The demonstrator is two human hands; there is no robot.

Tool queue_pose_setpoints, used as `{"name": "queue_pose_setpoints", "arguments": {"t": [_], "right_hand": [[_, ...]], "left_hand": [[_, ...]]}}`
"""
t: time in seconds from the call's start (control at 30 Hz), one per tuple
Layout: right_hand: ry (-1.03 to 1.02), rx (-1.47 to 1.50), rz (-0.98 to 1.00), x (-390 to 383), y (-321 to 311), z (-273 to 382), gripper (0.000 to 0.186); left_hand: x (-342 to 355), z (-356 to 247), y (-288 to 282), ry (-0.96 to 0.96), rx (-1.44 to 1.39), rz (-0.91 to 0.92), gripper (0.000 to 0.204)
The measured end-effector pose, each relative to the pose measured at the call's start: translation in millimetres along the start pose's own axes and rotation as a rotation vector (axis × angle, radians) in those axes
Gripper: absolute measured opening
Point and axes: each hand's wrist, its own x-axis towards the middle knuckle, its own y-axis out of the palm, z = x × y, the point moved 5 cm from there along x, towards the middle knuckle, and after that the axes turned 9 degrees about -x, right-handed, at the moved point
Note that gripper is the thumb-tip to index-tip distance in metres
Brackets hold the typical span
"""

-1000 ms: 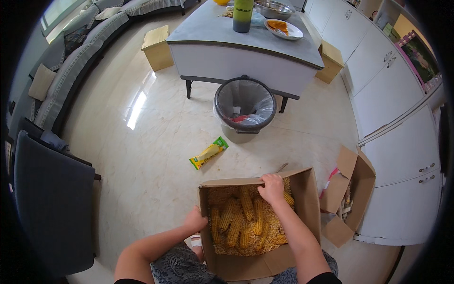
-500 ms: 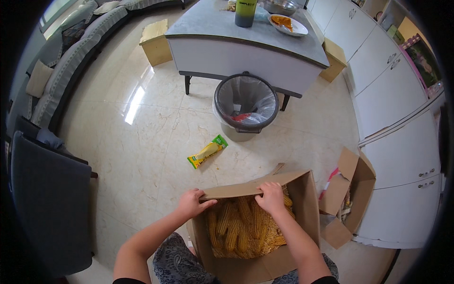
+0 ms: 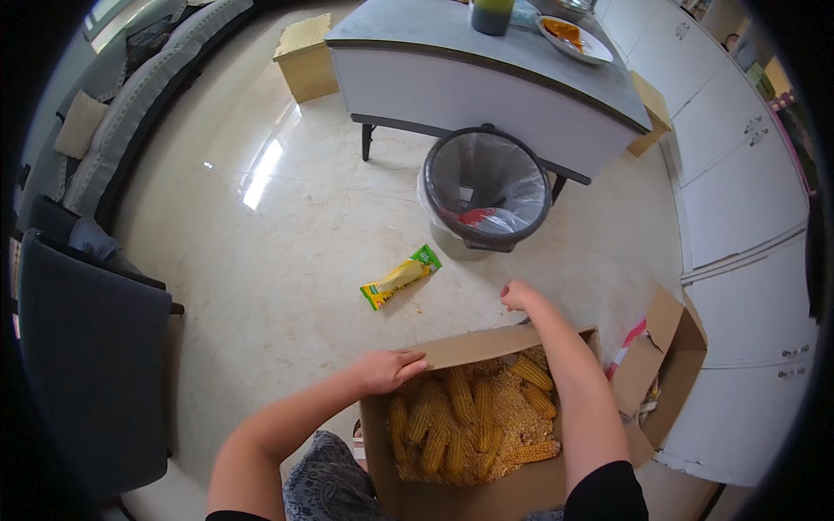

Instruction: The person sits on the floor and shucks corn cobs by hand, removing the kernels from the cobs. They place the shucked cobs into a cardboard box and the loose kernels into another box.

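Observation:
An open cardboard box [image 3: 469,347] stands between my knees, with several dried corn cobs [image 3: 460,395] lying on loose corn kernels [image 3: 512,412] inside. My left hand [image 3: 391,371] grips the left part of the box's far edge, fingers along the cardboard. Reaching over the box, my right hand [image 3: 517,295] is past its far right edge, above the floor, with fingers curled in. Whether anything is in those fingers is hidden. A yellow and green wrapper packet [image 3: 401,277] lies on the floor, left of the right hand.
Beyond the box is a lined trash bin [image 3: 441,227] with some waste in it. Behind it stands a grey-topped table [image 3: 417,26] bearing a plate [image 3: 598,54] and a dark green cup [image 3: 493,16]. Another cardboard box [image 3: 682,373] sits right; a dark chair [image 3: 95,365] is left.
My right hand has left the box's far edge and moved forward beyond it. My left hand stays on the edge. The view has shifted slightly, and more kernels show in the box.

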Motion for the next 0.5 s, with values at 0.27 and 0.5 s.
{"name": "queue_pose_setpoints", "arguments": {"t": [0.27, 0.5], "right_hand": [[0.227, -0.316, 0.137, 57, 43, -10, 0.026], [0.089, -0.359, 0.029, 73, 65, -18, 0.032]], "left_hand": [[2, 8, 2, 0.138, 0.024, -0.121, 0.059], [-1, -2, -7, -0.003, 0.028, -0.023, 0.057]]}}
